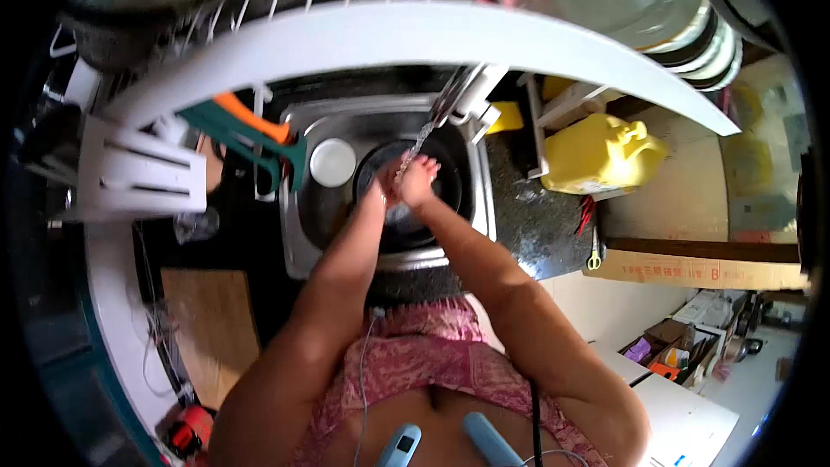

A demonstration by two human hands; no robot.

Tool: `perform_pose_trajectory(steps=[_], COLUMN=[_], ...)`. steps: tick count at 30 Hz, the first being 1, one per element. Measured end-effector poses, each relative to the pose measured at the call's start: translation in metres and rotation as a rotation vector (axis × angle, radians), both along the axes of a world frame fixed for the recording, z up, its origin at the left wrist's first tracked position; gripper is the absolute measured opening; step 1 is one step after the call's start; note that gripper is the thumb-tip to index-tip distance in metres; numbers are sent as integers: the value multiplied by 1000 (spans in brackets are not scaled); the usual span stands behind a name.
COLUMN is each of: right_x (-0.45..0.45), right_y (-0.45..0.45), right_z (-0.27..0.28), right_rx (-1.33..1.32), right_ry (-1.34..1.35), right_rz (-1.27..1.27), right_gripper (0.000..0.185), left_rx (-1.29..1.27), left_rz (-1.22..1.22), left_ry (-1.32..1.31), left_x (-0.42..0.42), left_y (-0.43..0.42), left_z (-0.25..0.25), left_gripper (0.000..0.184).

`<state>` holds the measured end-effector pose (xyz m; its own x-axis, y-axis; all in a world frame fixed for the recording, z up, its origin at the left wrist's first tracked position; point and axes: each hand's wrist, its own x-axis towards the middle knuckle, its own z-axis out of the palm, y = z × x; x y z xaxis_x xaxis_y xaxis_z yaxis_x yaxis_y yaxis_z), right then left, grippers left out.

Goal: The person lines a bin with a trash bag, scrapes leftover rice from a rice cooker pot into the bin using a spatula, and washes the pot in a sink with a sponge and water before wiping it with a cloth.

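Both of my hands are together under a stream of water (424,136) that falls from the tap (458,95). My right hand (417,180) has its fingers stretched out and holds nothing that I can see. Against it lies my left hand (387,183), whose fingers are partly hidden and blurred. Beneath them a round black pan (456,201) stands in the steel sink (294,246). A small white bowl (333,163) sits in the sink, left of the pan.
A white rack (415,30) arches over the sink, with stacked plates (705,52) at upper right. A yellow jug (596,154) stands on the right counter, near scissors (594,255). Left are green-handled tools (246,134), a white holder (143,169) and a wooden board (210,329).
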<state>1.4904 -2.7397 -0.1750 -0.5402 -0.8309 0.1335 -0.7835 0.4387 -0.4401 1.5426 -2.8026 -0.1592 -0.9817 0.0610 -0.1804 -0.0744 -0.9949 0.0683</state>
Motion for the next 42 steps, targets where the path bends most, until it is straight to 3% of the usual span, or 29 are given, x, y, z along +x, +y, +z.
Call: perform_pose_trajectory(steps=[1, 2, 3, 5, 6, 7, 8, 9, 10, 12, 13, 14, 15, 16, 18, 20, 22, 24, 26, 28, 29, 32, 33, 35, 39, 40, 42], right_x=[5, 9, 15, 19, 25, 38, 34, 29, 23, 3, -6, -9, -9, -8, 0, 7, 6, 4, 4, 4, 6, 14, 16, 21, 32, 30, 35], right_y=[-1, -4, -3, -9, -8, 5, 17, 35, 52, 85, 100, 109, 114, 117, 113, 112, 119, 132, 144, 152, 155, 162, 163, 162, 157, 157, 160], right_z=[-11, -10, 2, 25, 3, 74, 63, 60, 58, 89, 98, 100, 102, 110, 131, 157, 175, 189, 207, 222, 227, 232, 227, 216, 200, 184, 166], right_rx=[-391, -390, -372, -255, -225, -229, -420, -436, -450, -313, -325, -276, -227, -198, -264, -441, -452, -456, -561, -667, -690, -613, -603, -560, -267, -214, -175], right_ry=[483, 464, -167, -1400, -1079, -1479, -1572, -1480, -1387, -1255, -1397, -1239, -1083, -991, -1073, -1206, -1140, -1084, -1053, -1101, -1125, -1053, -1026, -989, -809, -521, -394], right_rz=[96, 107, -17, -272, -95, -468, -455, -427, -404, -458, -564, -454, -344, -273, -279, -254, -239, -257, -248, -262, -277, -295, -264, -268, -313, -214, -197], right_gripper=[19, 19, 15, 13, 17, 16, 17, 18, 19, 20, 20, 20, 20, 22, 23, 25, 24, 25, 26, 29, 30, 27, 30, 29, 24, 23, 25], left_rx=[16, -280, -573, -876, -966, -1606, -1969, -2302, -2192, -2390, -2341, -2382, -2421, -2515, -2648, -2491, -2286, -2124, -1919, -1664, -1264, -953, -954, -237, -201, -204, -264], left_rz=[18, 82, 137, 250, 358, 469, 212, -83, -269, -954, -1139, -1368, -1255, -1159, -863, -553, -272, -93, 43, 155, 154, 323, 320, 382, 582, 577, 609], left_ry=[-28, -250, -473, -537, -653, -552, -481, -386, -97, 149, 270, 321, 356, 261, 277, 321, 316, 259, 107, -63, -157, -448, -444, -478, -541, -544, -651], left_x=[15, 26, 38, 45, 50, 59, 71, 84, 97, 105, 105, 99, 100, 99, 97, 92, 84, 74, 60, 66, 76, 83, 86, 88, 102, 104, 104], left_y=[-5, -14, -16, -14, -8, 0, 4, 8, 11, 15, 17, 19, 16, 13, 11, 12, 20, 23, 24, 23, 28, 25, 20, 8, 18, 19, 20], left_z=[15, 51, 70, 51, 37, 30, 23, 17, 24, 57, 70, 99, 76, 15, -22, -14, -21, -16, 6, 63, 122, 145, 136, 110, 122, 125, 131], left_gripper=[47, 41, 36, 25, 22, 21, 23, 27, 35, 39, 39, 41, 35, 30, 19, 12, 8, 15, 24, 30, 27, 27, 27, 36, 59, 59, 66])
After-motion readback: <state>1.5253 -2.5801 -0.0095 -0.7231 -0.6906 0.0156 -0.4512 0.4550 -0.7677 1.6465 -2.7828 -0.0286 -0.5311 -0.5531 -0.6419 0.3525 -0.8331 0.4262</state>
